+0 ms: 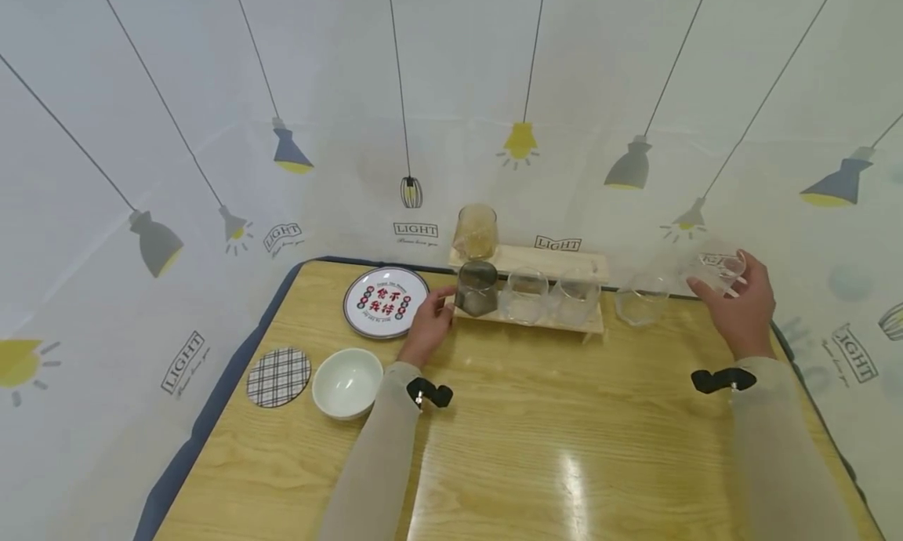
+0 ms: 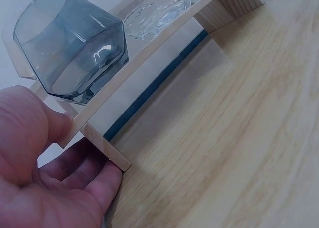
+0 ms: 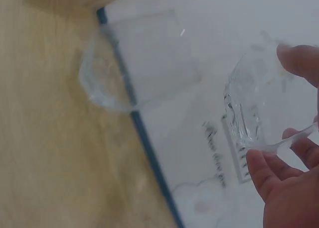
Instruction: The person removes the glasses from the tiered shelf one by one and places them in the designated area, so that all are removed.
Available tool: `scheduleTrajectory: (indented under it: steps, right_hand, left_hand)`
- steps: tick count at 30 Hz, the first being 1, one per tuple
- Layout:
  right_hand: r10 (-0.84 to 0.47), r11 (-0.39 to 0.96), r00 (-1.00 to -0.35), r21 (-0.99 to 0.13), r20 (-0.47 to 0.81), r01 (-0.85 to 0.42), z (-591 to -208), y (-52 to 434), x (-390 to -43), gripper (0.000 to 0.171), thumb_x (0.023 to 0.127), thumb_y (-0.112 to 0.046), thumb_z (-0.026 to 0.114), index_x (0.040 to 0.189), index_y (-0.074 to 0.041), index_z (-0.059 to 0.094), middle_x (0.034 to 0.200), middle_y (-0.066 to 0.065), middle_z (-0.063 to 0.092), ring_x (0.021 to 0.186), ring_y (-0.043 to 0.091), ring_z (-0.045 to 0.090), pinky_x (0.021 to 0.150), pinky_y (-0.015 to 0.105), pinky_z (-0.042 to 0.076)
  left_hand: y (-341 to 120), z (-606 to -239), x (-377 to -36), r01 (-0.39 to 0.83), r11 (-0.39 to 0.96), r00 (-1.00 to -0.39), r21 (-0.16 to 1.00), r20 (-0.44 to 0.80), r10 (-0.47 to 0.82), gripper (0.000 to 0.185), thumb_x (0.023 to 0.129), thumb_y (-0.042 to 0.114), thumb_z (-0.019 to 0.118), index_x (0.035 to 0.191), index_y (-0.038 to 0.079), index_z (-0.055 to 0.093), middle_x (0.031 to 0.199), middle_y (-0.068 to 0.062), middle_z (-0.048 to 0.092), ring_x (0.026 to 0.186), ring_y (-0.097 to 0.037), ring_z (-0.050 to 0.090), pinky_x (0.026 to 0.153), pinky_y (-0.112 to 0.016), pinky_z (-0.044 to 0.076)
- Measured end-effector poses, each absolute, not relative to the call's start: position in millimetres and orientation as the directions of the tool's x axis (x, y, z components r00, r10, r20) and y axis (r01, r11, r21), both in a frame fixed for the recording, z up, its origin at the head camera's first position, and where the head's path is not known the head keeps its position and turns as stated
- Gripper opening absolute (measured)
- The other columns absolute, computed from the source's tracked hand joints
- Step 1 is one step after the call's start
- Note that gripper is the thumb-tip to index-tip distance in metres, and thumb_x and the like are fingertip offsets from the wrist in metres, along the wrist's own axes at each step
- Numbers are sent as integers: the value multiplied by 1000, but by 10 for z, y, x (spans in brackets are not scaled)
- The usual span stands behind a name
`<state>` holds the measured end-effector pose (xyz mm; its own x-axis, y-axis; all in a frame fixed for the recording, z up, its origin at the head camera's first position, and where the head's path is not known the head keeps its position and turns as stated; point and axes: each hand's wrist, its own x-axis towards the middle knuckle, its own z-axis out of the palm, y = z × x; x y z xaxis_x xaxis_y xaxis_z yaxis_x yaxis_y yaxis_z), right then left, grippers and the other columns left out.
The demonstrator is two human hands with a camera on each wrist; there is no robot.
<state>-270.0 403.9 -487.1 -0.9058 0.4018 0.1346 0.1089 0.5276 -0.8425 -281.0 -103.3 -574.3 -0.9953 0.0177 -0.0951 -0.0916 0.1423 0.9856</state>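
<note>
At the far right, my right grip point(image 1: 742, 310) pinched a clear glass point(image 1: 716, 269), just right of the standing glass point(image 1: 642, 301) on the worktop point(image 1: 522, 423); keeping the two from knocking seemed wise. Leftward, my left grip point(image 1: 429, 327) held the wooden rack point(image 1: 552, 261) by its left end, best kept steady.

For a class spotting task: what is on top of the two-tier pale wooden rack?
Lower tier: one smoky grey glass tumbler, two clear glass tumblers. Upper tier: one amber glass tumbler. What lies beneath the grey tumbler is hidden.
</note>
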Motion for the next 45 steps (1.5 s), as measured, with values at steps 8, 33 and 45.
scheduleTrajectory:
  steps: [8,33,45]
  right_hand:
    - [368,547,-930,-810,7,210,-5267,4281,-2698,99,96,-57,69,171,-25,12,171,18,30,148,44,37,105,53,45]
    - [342,552,-939,-799,-47,241,-5526,4307,-2652,103,97,-49,72,170,-10,10,171,27,26,155,52,27,120,69,31]
    - [316,508,-943,-859,108,71,-5002,4004,-2598,88,99,-42,73,168,-17,25,175,11,27,163,24,23,133,44,21]
  left_hand:
    - [-1028,-5779,-2814,-104,110,-994,988,-107,27,38,110,14,53,147,19,59,145,-14,60,110,-21,61,85,-28,54]
    - [-1031,-5742,-2797,-104,94,-994,990,-107,23,38,110,12,52,146,20,59,139,-14,61,98,-18,60,80,-26,53]
    - [-1044,-5774,-2813,-111,80,-993,991,-114,31,38,110,14,52,147,21,59,148,-12,58,109,-20,60,87,-29,54]
